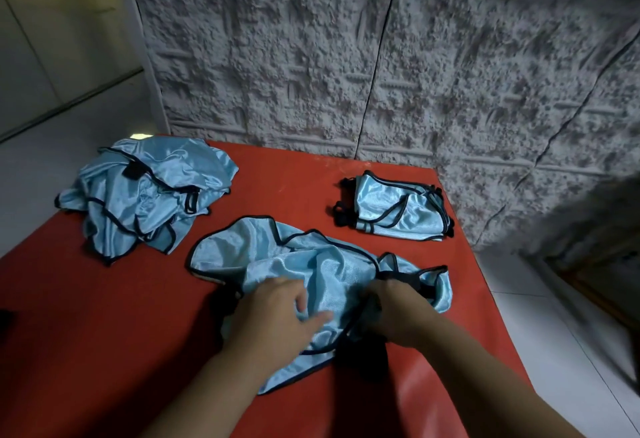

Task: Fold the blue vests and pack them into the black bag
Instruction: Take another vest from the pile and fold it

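Both hands work the crumpled blue vest (294, 264) on the red bench (104, 333), left hand (277, 313) loosely spread, right hand (394, 309) pinching its edge; beyond-right, folded vests (398, 212) wait, beyond-left an unfolded heap (145, 195) remains, black bag unseen.

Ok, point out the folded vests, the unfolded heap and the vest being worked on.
folded vests (394, 209): head view, top panel.
unfolded heap (145, 195): head view, middle.
vest being worked on (263, 250): head view, upper left cloth.
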`<state>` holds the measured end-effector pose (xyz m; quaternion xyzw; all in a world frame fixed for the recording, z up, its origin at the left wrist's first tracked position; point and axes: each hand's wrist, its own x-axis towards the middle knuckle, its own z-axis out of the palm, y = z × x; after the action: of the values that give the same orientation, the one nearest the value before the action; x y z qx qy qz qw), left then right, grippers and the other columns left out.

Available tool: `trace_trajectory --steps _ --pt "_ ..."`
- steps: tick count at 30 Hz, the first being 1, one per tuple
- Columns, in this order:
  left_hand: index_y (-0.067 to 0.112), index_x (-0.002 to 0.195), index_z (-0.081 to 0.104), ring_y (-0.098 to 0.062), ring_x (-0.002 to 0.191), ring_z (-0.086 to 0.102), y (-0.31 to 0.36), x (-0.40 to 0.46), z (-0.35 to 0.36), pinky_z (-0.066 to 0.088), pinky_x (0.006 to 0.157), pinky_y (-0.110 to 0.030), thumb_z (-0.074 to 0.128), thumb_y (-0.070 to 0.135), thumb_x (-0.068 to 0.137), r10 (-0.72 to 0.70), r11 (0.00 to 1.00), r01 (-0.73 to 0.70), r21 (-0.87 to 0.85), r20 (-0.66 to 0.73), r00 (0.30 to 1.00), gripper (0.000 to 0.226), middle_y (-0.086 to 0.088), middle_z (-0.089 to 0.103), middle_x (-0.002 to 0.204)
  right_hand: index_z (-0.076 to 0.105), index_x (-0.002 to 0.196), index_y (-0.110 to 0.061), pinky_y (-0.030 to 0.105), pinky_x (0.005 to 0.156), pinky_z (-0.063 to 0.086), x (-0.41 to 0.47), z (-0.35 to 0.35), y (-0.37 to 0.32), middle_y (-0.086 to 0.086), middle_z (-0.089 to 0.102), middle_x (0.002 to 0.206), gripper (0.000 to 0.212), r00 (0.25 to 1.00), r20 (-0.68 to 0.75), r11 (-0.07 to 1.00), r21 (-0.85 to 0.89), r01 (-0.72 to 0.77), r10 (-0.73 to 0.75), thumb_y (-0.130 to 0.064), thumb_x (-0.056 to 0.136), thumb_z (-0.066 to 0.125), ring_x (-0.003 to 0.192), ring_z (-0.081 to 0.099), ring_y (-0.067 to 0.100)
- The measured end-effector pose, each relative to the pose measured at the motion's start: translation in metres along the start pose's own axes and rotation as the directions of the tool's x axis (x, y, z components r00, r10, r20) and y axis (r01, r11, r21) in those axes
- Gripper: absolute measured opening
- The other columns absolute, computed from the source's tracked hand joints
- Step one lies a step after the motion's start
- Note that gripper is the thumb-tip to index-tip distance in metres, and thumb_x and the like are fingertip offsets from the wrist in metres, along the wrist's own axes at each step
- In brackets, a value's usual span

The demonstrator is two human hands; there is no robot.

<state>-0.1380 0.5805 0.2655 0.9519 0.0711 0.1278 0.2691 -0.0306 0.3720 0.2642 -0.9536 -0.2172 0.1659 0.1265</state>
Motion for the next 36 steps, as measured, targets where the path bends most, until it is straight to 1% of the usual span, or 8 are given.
trace_trajectory --steps 4,12,17,20,25,29,33,36 --pt "0.032 0.110 0.061 -0.013 0.099 0.058 0.016 -0.014 0.024 0.050 0.085 -0.033 0.057 0.081 0.067 0.017 0.984 -0.060 0.169 0.245 0.969 0.065 0.011 0.059 0.100 0.056 0.140 -0.036 0.007 0.062 0.038 0.001 0.005 -0.009 -0.018 0.063 0.082 0.065 0.998 -0.044 0.982 0.182 0.058 -0.051 -0.022 0.079 0.073 0.074 0.058 -0.002" --pt "0.015 0.080 0.064 -0.006 0.069 0.052 0.017 0.014 0.021 0.039 0.062 -0.025 0.059 0.036 0.098 -0.002 0.959 0.017 -0.282 0.054 0.999 0.029 0.007 0.054 0.077 0.072 0.082 -0.015 0.033 0.066 0.049 0.007 0.000 -0.007 0.002 0.071 0.073 0.006 0.904 -0.427 0.974 0.216 0.075 0.025 -0.019 0.083 0.068 0.071 0.065 0.018" --pt "0.023 0.061 0.057 -0.005 0.054 0.047 0.012 0.020 -0.007 0.037 0.055 -0.021 0.061 0.035 0.099 -0.089 0.719 0.114 -0.686 0.071 0.993 0.040 0.010 0.049 0.056 0.074 0.089 -0.023 0.027 0.069 0.050 0.001 -0.019 -0.029 -0.009 0.074 0.077 0.010 0.812 -0.568 0.842 0.497 0.211 0.133 -0.016 0.089 0.067 0.073 0.068 0.008" --pt "0.016 0.095 0.077 -0.021 0.083 0.072 0.009 0.024 -0.016 0.054 0.066 -0.029 0.059 0.063 0.087 -0.299 0.450 0.224 -0.864 0.090 0.950 0.050 -0.003 0.076 0.092 0.078 0.090 -0.018 0.030 0.062 0.044 -0.008 -0.030 -0.051 -0.005 0.072 0.072 0.029 0.864 -0.458 0.481 0.818 0.316 0.211 0.003 0.085 0.059 0.063 0.058 0.017" --pt "0.014 0.113 0.075 -0.029 0.096 0.072 0.001 0.036 -0.027 0.055 0.086 -0.046 0.065 0.070 0.076 -0.366 -0.039 0.455 -0.890 0.437 0.822 0.067 -0.015 0.073 0.112 0.075 0.100 0.002 0.015 0.063 0.040 -0.032 -0.038 -0.081 0.000 0.070 0.069 0.032 0.921 -0.043 0.293 0.941 0.167 -0.388 0.012 0.081 0.051 0.064 0.059 0.006" --pt "0.031 0.150 0.041 -0.013 0.119 0.054 -0.018 0.037 -0.025 0.044 0.101 -0.037 0.084 0.018 0.079 -0.530 0.346 0.521 -0.780 0.296 0.795 0.084 0.010 0.054 0.137 0.081 0.092 -0.014 0.027 0.062 0.045 -0.026 -0.028 -0.067 0.001 0.070 0.071 0.019 0.886 0.280 0.766 0.631 0.119 -0.368 -0.011 0.076 0.071 0.067 0.056 0.014" --pt "0.025 0.094 0.077 -0.015 0.053 0.058 -0.027 0.033 -0.031 0.044 0.055 -0.025 0.068 0.009 0.082 -0.515 0.722 0.525 -0.451 0.158 0.843 0.023 -0.002 0.073 0.071 0.071 0.102 -0.035 0.037 0.081 0.057 -0.004 -0.016 -0.040 -0.002 0.074 0.086 0.017 0.969 -0.241 0.956 0.292 0.021 0.052 -0.031 0.087 0.063 0.085 0.069 0.016" --pt "0.025 0.078 0.076 -0.018 0.050 0.061 -0.023 0.031 -0.036 0.044 0.049 -0.023 0.066 0.013 0.085 -0.522 0.771 0.480 -0.419 0.018 0.853 0.017 -0.001 0.071 0.064 0.059 0.122 -0.035 0.037 0.087 0.055 0.009 -0.006 -0.020 0.002 0.071 0.112 0.046 0.979 -0.102 0.984 0.025 -0.174 0.176 -0.038 0.077 0.062 0.108 0.065 0.028"
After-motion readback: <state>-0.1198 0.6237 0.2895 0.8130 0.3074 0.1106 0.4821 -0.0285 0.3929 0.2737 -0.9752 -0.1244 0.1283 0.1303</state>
